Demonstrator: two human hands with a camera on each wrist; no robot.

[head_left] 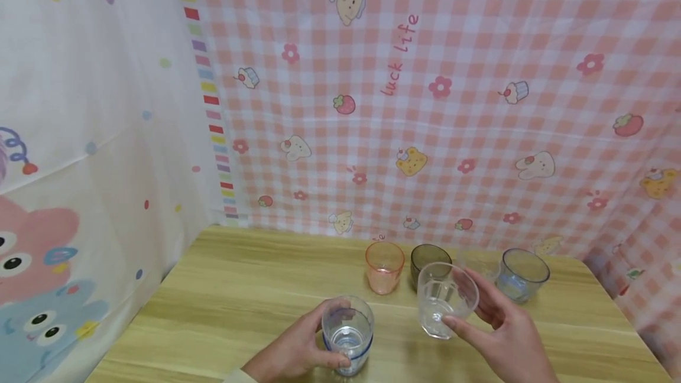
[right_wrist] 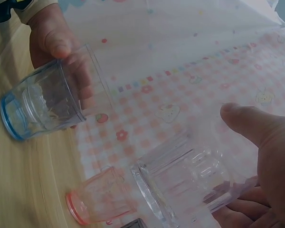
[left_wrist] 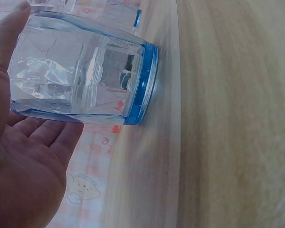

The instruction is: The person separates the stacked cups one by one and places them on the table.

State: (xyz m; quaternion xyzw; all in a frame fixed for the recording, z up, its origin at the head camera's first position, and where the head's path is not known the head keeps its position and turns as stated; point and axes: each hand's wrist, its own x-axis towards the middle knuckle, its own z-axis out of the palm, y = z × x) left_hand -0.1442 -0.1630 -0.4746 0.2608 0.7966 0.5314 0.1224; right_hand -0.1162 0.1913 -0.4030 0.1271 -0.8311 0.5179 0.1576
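Observation:
In the head view my left hand grips a blue-tinted glass, thumb in front and fingers behind. A clear glass is nested inside it, its rim standing above the blue one. The left wrist view shows the thick blue base close to the tabletop; whether it touches is hard to tell. To the right, my right hand holds a clear faceted glass between thumb and fingers, tilted slightly and raised above the table. In the right wrist view that clear glass is apart from the nested pair.
Along the back of the wooden table stand an orange-pink glass, a dark smoky glass and a grey-blue glass. Another clear glass is partly hidden behind my right hand. A pink checked cloth hangs behind.

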